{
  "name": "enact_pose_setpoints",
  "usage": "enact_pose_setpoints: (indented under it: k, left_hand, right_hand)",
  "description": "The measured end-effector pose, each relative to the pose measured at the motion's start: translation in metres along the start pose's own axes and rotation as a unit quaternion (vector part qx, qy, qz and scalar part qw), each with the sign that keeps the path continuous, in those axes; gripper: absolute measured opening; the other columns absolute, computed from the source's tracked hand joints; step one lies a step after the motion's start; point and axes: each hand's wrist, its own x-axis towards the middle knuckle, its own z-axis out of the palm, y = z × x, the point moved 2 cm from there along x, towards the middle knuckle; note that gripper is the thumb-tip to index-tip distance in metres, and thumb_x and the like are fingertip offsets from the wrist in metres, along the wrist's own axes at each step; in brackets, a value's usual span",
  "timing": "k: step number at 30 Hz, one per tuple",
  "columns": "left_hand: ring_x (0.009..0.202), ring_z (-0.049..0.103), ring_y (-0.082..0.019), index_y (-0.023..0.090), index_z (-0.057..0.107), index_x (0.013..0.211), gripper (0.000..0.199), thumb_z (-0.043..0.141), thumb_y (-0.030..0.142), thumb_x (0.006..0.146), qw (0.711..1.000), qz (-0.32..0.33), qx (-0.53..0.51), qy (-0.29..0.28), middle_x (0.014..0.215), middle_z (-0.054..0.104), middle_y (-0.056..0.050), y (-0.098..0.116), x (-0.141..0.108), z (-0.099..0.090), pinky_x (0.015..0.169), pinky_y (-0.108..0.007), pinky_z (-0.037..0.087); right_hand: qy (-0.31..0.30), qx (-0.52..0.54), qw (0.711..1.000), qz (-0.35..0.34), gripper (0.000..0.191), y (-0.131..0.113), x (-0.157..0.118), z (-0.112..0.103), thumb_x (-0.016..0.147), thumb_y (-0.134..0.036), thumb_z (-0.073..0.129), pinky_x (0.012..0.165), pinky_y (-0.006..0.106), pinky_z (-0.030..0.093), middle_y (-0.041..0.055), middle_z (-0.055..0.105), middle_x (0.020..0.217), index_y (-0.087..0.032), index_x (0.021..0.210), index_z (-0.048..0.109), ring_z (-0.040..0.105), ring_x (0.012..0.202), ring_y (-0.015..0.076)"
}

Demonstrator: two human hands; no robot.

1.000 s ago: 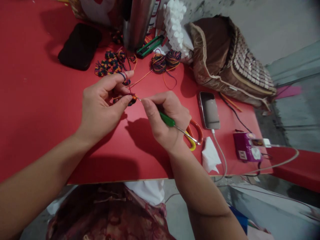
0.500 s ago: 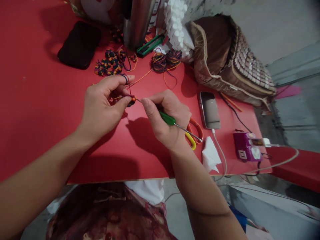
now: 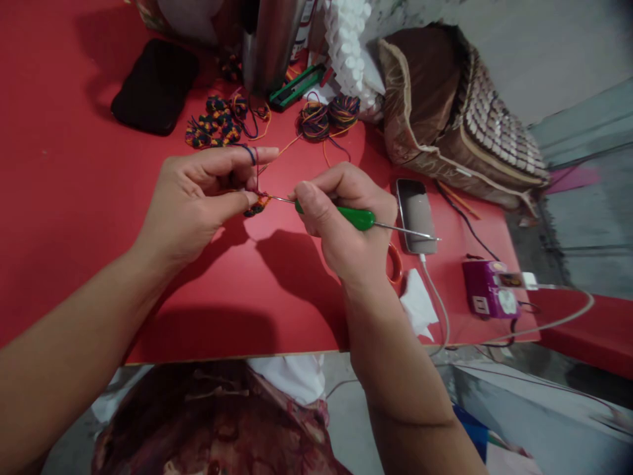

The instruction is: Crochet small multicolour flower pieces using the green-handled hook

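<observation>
We see a big red table [image 3: 74, 218], and it sits under all the work. At the far right side of it lies a brown bag [image 3: 459, 119] with rows of shiny squares. A tall steel bottle [image 3: 274, 46] stands at the back.

We see the left hand [image 3: 198, 191] over the middle of the table. Its pointer finger sticks out straight, with dark yarn around it, and its thumb pinches a small piece from the near side. The right hand [image 3: 353, 244] is just beside it, with thumb and fingers squeezed on a tool.

We find a black pouch [image 3: 155, 86] at the back left. A phone [image 3: 413, 198] with a white cord is near the right hand, and a purple box [image 3: 487, 290] is further right.

Behind the hands we spot a bunch of yarn bits [image 3: 217, 125] and two yarn balls [image 3: 314, 122]. The tool is a crochet hook [image 3: 359, 218] with a green handle, and its thin front tip meets the small piece's edge. Smallest is that crochet piece [image 3: 256, 206], dark and orange, held above the table between the two hands.
</observation>
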Motion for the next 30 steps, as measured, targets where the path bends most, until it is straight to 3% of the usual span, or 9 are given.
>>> enact_pose_setpoints:
  k: [5,10,14,18,23,27,30]
  left_hand:
    - [0.080,0.066,-0.016,0.024,0.101,0.105,0.043,0.089,-0.003,0.074,0.998,-0.035,-0.053,-0.021,0.079,0.072,-0.002,-0.003,0.004,0.000,0.078,-0.028,0.065]
    - [0.081,0.067,-0.013,0.022,0.100,0.105,0.045,0.089,-0.003,0.069,0.986,-0.081,-0.129,-0.064,0.081,0.075,-0.001,-0.006,0.010,-0.004,0.080,-0.025,0.064]
    - [0.081,0.070,-0.014,0.021,0.100,0.108,0.044,0.096,-0.001,0.071,0.975,-0.115,-0.166,-0.089,0.085,0.078,-0.001,-0.009,0.010,-0.007,0.081,-0.025,0.065]
    - [0.082,0.075,-0.016,0.021,0.098,0.108,0.039,0.107,0.006,0.073,0.976,-0.120,-0.163,-0.078,0.086,0.079,-0.001,-0.010,0.008,-0.006,0.084,-0.029,0.068]
    - [0.079,0.078,-0.018,0.029,0.097,0.097,0.033,0.110,0.014,0.071,0.988,-0.104,-0.108,-0.045,0.083,0.081,0.001,-0.011,0.003,-0.001,0.084,-0.033,0.072]
    - [0.081,0.080,-0.017,0.032,0.095,0.085,0.030,0.113,0.017,0.067,0.990,-0.083,-0.116,-0.001,0.085,0.085,0.001,-0.012,-0.003,0.008,0.084,-0.032,0.074]
    - [0.086,0.081,-0.015,0.034,0.095,0.083,0.028,0.112,0.016,0.070,0.991,-0.062,-0.120,0.023,0.092,0.089,0.001,-0.013,-0.008,0.013,0.089,-0.030,0.072]
  right_hand:
    - [-0.029,0.123,0.992,0.027,0.034,0.010,0.005,0.000,0.100,-0.046,0.095,0.051,0.030,0.040,-0.0079,0.060,0.059,-0.026,0.078,0.077,0.039,0.049,0.0100]
    - [-0.027,0.166,0.982,0.086,0.023,0.010,0.004,-0.002,0.102,-0.041,0.094,0.048,0.030,0.034,-0.0061,0.066,0.065,-0.029,0.084,0.086,0.035,0.048,0.0099]
    - [-0.039,0.222,0.965,0.130,0.027,0.007,0.009,0.001,0.095,-0.047,0.101,0.044,0.032,0.024,-0.0074,0.054,0.055,-0.032,0.079,0.085,0.024,0.045,0.0102]
    - [-0.040,0.212,0.963,0.162,0.046,0.005,0.011,0.005,0.078,-0.066,0.108,0.040,0.034,0.018,-0.0097,0.036,0.051,-0.035,0.074,0.075,0.021,0.044,0.0117]
    - [-0.030,0.169,0.976,0.136,0.037,0.007,0.000,0.008,0.095,-0.065,0.094,0.044,0.035,0.029,-0.0062,0.054,0.058,-0.035,0.083,0.075,0.033,0.047,0.0146]
    - [0.016,0.209,0.971,0.118,0.034,0.008,-0.007,0.015,0.108,-0.062,0.083,0.048,0.031,0.031,-0.0086,0.049,0.059,-0.032,0.092,0.079,0.033,0.047,0.0126]
    - [0.012,0.278,0.955,0.106,0.035,0.008,-0.005,0.023,0.110,-0.061,0.083,0.046,0.027,0.030,-0.0107,0.047,0.060,-0.030,0.095,0.079,0.027,0.046,0.0090]
